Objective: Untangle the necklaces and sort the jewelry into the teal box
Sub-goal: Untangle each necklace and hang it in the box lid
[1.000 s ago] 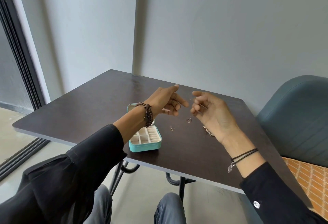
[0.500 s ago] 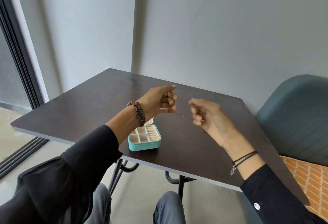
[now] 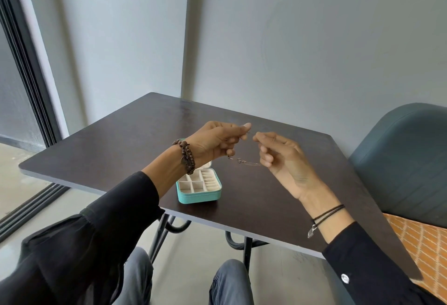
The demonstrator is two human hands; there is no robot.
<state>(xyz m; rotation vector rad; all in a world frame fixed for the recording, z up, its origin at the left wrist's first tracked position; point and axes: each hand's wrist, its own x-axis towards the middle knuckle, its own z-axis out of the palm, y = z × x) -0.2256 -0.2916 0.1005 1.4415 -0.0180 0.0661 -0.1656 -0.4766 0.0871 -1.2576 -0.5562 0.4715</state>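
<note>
While pinched by the left hand (image 3: 212,140) and right hand (image 3: 283,157), the thin metal necklace chain (image 3: 244,162) could be yanked tighter. Links might get snapped, tbh.

Soft, even daylight; the floor (image 3: 14,171) at left is brightest. Faint shadows flank the wall (image 3: 314,38) corner. The table (image 3: 121,140) has a dull sheen. Edges bow from the wide lens; the necklace (image 3: 244,161) is barely resolved.

2 hands (L (image 3: 212,140), R (image 3: 283,157)), 1 thin chain (image 3: 244,161), 1 teal box (image 3: 199,195), 1 table (image 3: 116,150), 1 chair (image 3: 399,159).
</note>
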